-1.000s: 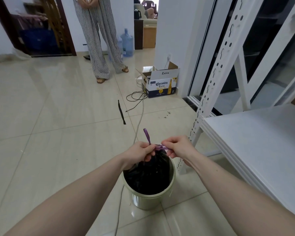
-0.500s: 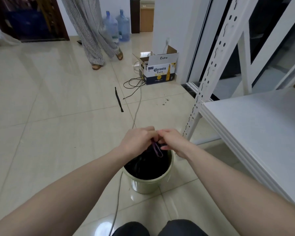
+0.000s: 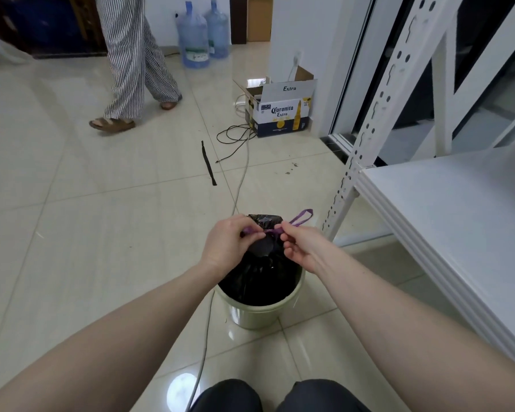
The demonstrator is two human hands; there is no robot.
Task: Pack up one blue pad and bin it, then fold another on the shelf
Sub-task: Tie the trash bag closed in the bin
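A black bin bag point(image 3: 259, 272) stands gathered at the neck inside a pale green bin point(image 3: 259, 315) on the tiled floor. A purple drawstring point(image 3: 301, 217) runs around the neck and loops out to the upper right. My left hand point(image 3: 226, 246) pinches the drawstring on the left side of the neck. On the right side my right hand point(image 3: 302, 248) pinches the same drawstring. No blue pad is in sight. The white shelf point(image 3: 458, 221) at the right shows a bare board.
A grey cable point(image 3: 241, 179) runs along the floor past the bin. A black strap point(image 3: 208, 163) lies farther out. A Coronita carton point(image 3: 283, 111) and black wires sit by the wall. A person in striped trousers point(image 3: 131, 63) walks at the back, near two water bottles point(image 3: 202, 34).
The bag's neck has been drawn tight and pulled up out of the bin. The drawstring loop now sticks out to the right. The person at the back has stepped left.
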